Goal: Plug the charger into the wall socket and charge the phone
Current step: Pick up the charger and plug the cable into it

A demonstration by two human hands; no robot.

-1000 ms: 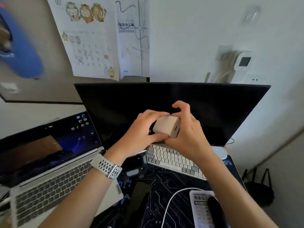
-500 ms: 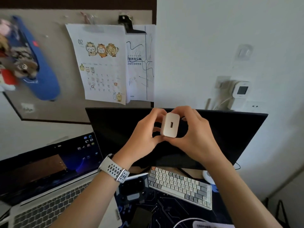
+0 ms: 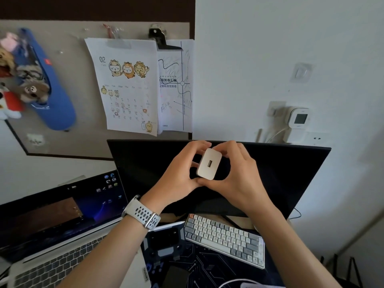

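From the head view, both hands are up in front of the dark monitor (image 3: pixel 270 173), well above the desk. The left hand (image 3: pixel 176 173) and the right hand (image 3: pixel 239 173) together pinch the white charger (image 3: pixel 208 164), fingers curled round its edges, its USB port facing the person. Its prongs face away and cannot be seen.

The free wall socket (image 3: pixel 316 138) sits just above the monitor's top right corner, beside a white plug-in unit (image 3: pixel 299 119) and its cable.

As I see it, the reach over the monitor is the risk: a wrist could knock the screen, or the charger could snag that neighbouring cable. Prongs not lined up would jam. The phone I cannot pick out for certain.
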